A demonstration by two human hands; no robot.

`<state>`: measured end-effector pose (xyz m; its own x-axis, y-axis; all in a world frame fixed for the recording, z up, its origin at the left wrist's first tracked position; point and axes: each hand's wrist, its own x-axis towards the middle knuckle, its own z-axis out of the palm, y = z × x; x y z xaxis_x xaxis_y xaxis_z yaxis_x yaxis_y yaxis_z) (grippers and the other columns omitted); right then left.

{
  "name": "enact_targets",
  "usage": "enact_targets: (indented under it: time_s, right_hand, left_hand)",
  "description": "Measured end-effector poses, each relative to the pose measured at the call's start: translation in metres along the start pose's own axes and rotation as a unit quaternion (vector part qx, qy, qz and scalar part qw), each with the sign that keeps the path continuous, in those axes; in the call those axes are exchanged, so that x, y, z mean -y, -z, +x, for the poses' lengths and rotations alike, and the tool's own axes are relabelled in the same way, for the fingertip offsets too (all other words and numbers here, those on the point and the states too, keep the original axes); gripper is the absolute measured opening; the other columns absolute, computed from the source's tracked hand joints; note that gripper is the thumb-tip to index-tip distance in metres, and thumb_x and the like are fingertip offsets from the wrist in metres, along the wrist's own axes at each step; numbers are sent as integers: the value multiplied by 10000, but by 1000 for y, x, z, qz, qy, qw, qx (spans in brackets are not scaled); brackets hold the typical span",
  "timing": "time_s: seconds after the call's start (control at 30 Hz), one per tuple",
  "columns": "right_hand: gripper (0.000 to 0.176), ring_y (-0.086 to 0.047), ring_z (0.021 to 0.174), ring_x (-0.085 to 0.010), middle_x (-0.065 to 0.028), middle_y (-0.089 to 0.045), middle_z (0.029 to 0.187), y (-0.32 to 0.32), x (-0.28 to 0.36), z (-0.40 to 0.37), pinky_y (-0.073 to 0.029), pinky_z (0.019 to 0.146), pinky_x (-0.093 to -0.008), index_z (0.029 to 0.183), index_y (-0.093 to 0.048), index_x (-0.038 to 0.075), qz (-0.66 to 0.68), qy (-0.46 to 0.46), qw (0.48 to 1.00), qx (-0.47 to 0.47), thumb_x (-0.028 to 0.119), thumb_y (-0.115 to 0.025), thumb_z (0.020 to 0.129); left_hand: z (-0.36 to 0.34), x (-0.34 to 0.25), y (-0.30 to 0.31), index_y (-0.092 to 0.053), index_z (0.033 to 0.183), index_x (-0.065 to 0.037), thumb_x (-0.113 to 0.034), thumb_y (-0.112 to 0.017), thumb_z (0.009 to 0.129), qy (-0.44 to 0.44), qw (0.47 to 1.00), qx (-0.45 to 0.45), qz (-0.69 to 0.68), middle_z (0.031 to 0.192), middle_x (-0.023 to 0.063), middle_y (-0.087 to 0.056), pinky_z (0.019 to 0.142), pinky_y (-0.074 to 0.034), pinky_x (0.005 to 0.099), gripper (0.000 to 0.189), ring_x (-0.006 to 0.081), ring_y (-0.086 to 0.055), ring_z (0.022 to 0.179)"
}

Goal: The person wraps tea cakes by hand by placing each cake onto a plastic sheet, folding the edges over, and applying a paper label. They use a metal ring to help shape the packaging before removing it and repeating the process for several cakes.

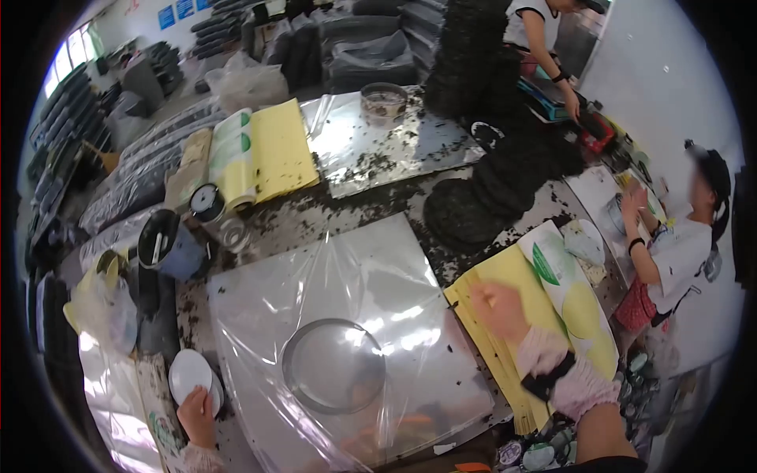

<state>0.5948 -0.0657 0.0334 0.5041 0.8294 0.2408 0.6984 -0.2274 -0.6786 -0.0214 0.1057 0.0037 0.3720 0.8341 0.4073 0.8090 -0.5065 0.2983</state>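
Note:
At the lower left, my left hand [197, 416] pinches the near edge of a white round disc [190, 370]; another pale disc edge shows under it. My right hand [498, 309], in a pink sleeve with a black band, is over a stack of yellow paper sheets [473, 347]. Its fingers look curled but are smeared by motion, so whether they hold a sheet cannot be seen. Between my hands a metal ring [289, 386] lies on clear plastic film [260, 315] spread over a shiny square plate [465, 394].
Round black sheets [457, 213] are piled beyond the plate, near a tall black stack [473, 55]. A blue bucket [169, 252] and dial scale [207, 202] stand left. Another metal ring [384, 101] sits on the far plate [355, 177]. Two people [678, 252] work at right; black crumbs litter the table.

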Motion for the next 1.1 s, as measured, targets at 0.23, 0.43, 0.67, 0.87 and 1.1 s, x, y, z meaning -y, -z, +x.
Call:
enact_targets:
  time_s: [0.23,0.43,0.67,0.87,1.1]
  right_hand:
    - [395,-718,896,-329,-218,-710,958,32,-180,182,-569,804,-443,1051,-623,-95,-23,-340,893,-294,277,-683,933]
    - [559,-620,1170,-442,-306,-653,1221,50,-244,244,-476,1018,-481,1199,-642,-99,-140,-444,872,-149,398,-653,943]
    - [639,-611,1170,-355,-238,-599,1308,22,-236,262,-474,1008,-409,1360,-493,-64,243,-186,843,-441,178,-785,846]
    - [602,-605,1126,-267,-155,-625,1226,-93,-106,245,-474,957,-382,1327,-519,-16,358,-152,892,-232,127,-806,818]
    - [688,-536,1194,-383,-220,-579,1240,-105,-51,212,-431,1024,-468,1382,-489,51,12,-6,962,-274,145,-820,786]
  left_hand:
    - [12,-32,22,-756,947,-19,-235,-773,882,264,960,92,-13,849,150,-742,743,-539,385,226,268,-683,766]
    - [19,-39,28,-749,967,-3,-191,-760,889,232,970,69,-23,828,167,-741,734,-548,370,204,259,-708,765]
    - [3,-14,8,-687,803,65,30,-723,786,224,970,24,-88,751,152,-684,675,-559,317,54,265,-700,702]
    - [1,-12,10,-740,904,38,27,-731,798,207,972,22,-113,821,146,-710,720,-583,316,108,253,-712,760]
    - [-2,-8,9,-740,901,39,0,-729,816,181,978,21,-103,809,136,-706,697,-556,326,95,254,-712,763]
